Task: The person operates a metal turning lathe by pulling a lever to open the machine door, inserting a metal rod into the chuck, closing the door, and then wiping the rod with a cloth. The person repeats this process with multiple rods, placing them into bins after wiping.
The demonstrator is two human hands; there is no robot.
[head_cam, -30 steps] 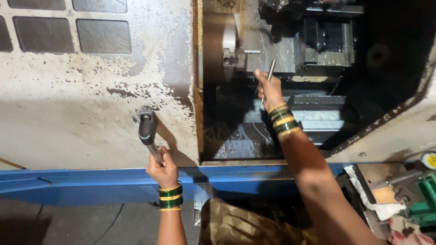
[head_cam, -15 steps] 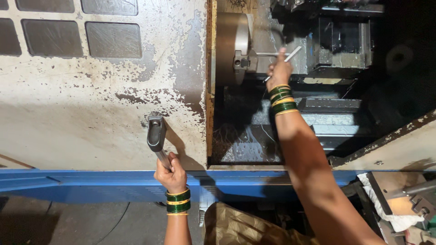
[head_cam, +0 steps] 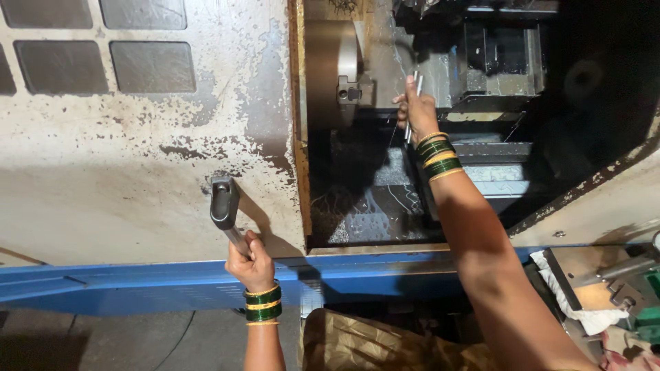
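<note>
My left hand grips the lower end of the metal door handle on the worn, pale sliding door of a lathe. My right hand reaches inside the machine opening and holds a thin metal rod upright, just to the right of the round chuck and its jaw. Green and gold bangles sit on both wrists.
Dark tooling sits behind the rod. Metal shavings lie on the wet machine bed. A blue frame rail runs below the door. At the lower right, a white cloth hangs over a tray beside a green part.
The door and handle have shifted to the right in view. My right hand has turned the rod from tilted, then nearly level, to upright beside the chuck jaw.
</note>
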